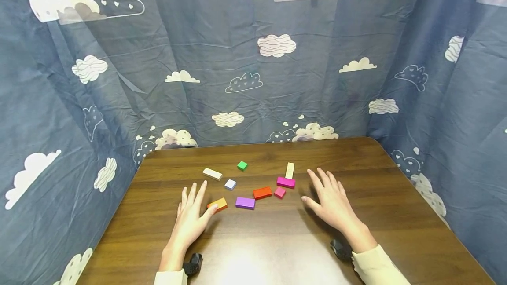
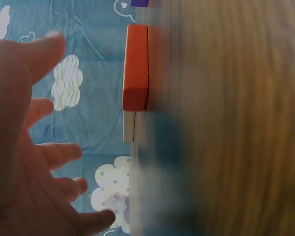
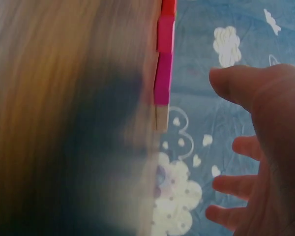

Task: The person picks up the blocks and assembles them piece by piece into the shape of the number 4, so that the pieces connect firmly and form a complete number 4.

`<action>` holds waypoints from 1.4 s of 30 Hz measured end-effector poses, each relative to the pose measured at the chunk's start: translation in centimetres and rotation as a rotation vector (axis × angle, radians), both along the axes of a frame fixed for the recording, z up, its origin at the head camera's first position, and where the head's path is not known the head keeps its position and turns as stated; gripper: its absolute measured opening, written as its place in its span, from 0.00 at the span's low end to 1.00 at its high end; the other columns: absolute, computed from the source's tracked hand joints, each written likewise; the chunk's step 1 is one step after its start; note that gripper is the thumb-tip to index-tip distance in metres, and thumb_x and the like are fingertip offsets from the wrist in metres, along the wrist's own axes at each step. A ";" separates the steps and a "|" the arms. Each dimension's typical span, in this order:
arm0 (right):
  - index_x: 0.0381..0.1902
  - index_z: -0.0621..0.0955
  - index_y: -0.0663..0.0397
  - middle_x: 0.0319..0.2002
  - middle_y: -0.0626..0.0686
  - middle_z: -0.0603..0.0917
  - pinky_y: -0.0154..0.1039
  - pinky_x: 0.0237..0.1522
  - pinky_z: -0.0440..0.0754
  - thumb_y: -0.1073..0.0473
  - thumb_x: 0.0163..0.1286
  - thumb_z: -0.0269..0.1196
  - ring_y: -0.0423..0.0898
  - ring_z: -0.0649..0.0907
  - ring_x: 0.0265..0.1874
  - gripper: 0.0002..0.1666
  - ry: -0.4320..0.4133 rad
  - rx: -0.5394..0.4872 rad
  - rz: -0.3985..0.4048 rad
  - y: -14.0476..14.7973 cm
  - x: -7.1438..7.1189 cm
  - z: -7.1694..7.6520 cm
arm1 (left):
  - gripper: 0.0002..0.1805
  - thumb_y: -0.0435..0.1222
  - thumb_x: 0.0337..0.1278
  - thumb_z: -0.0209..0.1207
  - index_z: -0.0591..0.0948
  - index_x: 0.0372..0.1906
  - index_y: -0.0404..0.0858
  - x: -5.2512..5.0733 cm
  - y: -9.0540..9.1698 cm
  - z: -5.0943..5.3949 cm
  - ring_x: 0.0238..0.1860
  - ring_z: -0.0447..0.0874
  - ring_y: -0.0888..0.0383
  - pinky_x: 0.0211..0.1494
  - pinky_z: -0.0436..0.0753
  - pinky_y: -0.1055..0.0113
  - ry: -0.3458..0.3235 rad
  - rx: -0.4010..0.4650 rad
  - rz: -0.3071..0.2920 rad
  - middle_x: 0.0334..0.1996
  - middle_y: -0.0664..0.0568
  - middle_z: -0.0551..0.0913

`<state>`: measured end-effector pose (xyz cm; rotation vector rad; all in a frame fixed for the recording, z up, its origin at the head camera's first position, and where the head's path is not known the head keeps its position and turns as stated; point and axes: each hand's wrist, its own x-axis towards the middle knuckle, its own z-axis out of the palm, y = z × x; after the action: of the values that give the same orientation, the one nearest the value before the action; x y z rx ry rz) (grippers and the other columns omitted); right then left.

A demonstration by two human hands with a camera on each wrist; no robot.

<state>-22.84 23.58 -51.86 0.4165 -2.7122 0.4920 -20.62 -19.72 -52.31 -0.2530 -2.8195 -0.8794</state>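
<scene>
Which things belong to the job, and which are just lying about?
Likely job:
orange block
purple block
red block
pink block
magenta block
cream block
green block
pale blue block
white block

Likely not:
wooden table
cloud-print curtain
black wrist devices

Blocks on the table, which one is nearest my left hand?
The orange block: in the head view, your left hand overlaps its edge, while the others all show clear of that hand.

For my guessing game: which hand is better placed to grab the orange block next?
Probably the left hand: in the head view, its thumb overlaps the orange block. The right hand is farther, past the purple block and red block.
</scene>
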 end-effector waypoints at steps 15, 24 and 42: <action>0.66 0.78 0.51 0.56 0.54 0.81 0.59 0.50 0.80 0.51 0.65 0.69 0.55 0.81 0.55 0.32 -0.046 -0.145 0.079 -3.6 -2.5 0.0 | 0.24 0.37 0.66 0.64 0.79 0.66 0.45 0.2 0.7 -0.1 0.65 0.75 0.50 0.66 0.73 0.48 0.180 0.232 -0.160 0.64 0.50 0.79; 0.57 0.84 0.50 0.48 0.52 0.84 0.55 0.44 0.81 0.57 0.60 0.72 0.53 0.85 0.45 0.25 -0.072 -0.174 0.049 -4.1 -4.9 -1.0 | 0.18 0.36 0.65 0.65 0.84 0.59 0.41 -0.1 0.4 -0.8 0.63 0.78 0.47 0.64 0.75 0.47 0.119 0.200 -0.178 0.61 0.48 0.81; 0.48 0.87 0.47 0.42 0.49 0.87 0.55 0.41 0.81 0.58 0.56 0.76 0.51 0.86 0.42 0.20 -0.111 -0.098 0.063 -3.7 -6.7 -1.1 | 0.22 0.40 0.69 0.61 0.80 0.65 0.42 0.1 -0.2 -0.6 0.68 0.71 0.41 0.63 0.70 0.35 0.106 -0.052 -0.247 0.67 0.51 0.76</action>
<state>-29.52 19.87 -52.95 0.4629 -2.7729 0.6808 -20.52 -19.96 -52.89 -0.6474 -2.7534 -0.8115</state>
